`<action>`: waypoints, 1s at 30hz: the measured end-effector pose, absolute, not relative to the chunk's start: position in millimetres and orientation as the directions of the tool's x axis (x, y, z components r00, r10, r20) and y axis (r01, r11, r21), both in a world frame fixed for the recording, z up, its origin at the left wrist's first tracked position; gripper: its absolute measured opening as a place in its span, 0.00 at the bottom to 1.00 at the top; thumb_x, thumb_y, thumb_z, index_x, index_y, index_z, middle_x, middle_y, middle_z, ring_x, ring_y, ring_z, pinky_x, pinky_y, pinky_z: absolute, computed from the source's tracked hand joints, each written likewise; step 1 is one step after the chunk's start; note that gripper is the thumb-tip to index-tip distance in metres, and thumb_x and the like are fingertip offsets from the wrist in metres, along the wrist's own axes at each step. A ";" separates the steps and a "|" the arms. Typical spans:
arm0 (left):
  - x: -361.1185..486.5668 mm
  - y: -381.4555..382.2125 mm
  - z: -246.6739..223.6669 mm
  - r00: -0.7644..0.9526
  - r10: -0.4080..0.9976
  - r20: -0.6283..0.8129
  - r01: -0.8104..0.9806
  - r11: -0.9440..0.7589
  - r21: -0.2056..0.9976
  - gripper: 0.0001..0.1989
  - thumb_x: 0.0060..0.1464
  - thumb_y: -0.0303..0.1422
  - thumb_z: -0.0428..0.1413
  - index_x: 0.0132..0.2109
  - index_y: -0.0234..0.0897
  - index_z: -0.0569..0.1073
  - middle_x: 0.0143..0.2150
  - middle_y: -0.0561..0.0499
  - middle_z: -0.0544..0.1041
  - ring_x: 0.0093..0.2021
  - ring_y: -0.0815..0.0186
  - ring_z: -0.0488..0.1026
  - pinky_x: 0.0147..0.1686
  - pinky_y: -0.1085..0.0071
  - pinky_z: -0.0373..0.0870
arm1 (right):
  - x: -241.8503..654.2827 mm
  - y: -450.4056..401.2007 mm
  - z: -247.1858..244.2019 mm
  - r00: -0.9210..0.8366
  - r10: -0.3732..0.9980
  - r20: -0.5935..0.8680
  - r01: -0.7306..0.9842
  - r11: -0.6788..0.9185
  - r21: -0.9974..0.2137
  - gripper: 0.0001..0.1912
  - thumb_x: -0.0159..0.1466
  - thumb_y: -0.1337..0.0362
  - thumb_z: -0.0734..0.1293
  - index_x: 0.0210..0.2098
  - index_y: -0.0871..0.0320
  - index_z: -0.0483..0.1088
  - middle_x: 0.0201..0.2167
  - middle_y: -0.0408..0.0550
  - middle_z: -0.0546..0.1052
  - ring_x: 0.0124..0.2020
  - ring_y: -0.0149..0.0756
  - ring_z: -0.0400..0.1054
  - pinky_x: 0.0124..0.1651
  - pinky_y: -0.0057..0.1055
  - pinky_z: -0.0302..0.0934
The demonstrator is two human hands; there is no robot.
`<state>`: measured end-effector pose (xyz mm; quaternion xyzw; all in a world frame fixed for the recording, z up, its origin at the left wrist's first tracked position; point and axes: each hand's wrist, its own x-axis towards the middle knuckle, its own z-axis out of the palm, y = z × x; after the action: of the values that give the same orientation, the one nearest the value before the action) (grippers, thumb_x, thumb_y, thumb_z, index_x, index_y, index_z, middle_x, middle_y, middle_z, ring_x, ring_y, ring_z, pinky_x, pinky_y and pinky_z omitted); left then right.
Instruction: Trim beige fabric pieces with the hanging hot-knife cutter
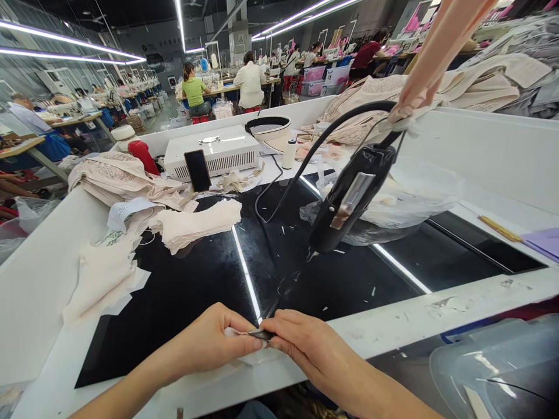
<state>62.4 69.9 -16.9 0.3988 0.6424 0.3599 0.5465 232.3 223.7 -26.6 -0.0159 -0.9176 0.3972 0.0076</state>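
My left hand [213,340] is closed in a pinch on a small pale pink fabric piece [230,331], mostly hidden by the fingers. My right hand [305,343] is closed round small dark metal snips [261,334]; their pointed end reaches to the left fingertips and touches the fabric edge. The fingers cover the rest of the snips. Both hands meet over the near edge of the black glossy tabletop [183,308]. Beyond the right hand, a black hand-held device [349,201] hangs tip down from a pink fabric strip [441,58].
A pale fabric stack [196,224] and cut pieces [102,279] lie left. Behind stand a white vented box [213,152], a phone [197,171] and a white bottle [289,154]. A plastic bag [402,198] lies right, near a yellow cutter [500,228]. Small scraps dot the black surface.
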 end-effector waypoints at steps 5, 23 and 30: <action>64.2 69.3 -17.7 -0.093 0.900 -0.426 0.108 0.435 0.894 0.17 0.59 0.39 0.57 0.24 0.34 0.69 0.23 0.57 0.56 0.27 0.71 0.51 0.27 0.69 0.45 | 233.1 224.0 -29.8 -0.999 0.037 0.038 -0.002 0.680 -0.733 0.19 0.77 0.59 0.52 0.43 0.56 0.72 0.35 0.47 0.75 0.37 0.38 0.71 0.40 0.33 0.64; 72.1 71.6 -19.8 -0.099 0.908 -0.407 0.093 0.416 0.905 0.17 0.57 0.37 0.57 0.23 0.35 0.68 0.22 0.58 0.55 0.26 0.71 0.50 0.27 0.70 0.46 | 235.1 219.7 -35.5 -0.999 0.048 0.010 0.025 0.674 -0.738 0.19 0.77 0.60 0.51 0.41 0.56 0.71 0.33 0.46 0.72 0.34 0.37 0.69 0.37 0.31 0.61; 74.8 74.0 -21.4 -0.090 0.907 -0.412 0.105 0.420 0.901 0.17 0.58 0.37 0.57 0.23 0.34 0.68 0.22 0.58 0.55 0.27 0.71 0.51 0.26 0.70 0.46 | 241.7 217.0 -41.0 -0.995 0.077 0.065 0.000 0.640 -0.769 0.22 0.77 0.56 0.50 0.42 0.56 0.71 0.32 0.46 0.73 0.33 0.37 0.68 0.36 0.32 0.60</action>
<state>74.8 74.0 -21.4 0.3946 0.6407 0.3664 0.5473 241.7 217.0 -41.0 -0.0213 -0.9043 0.4239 0.0457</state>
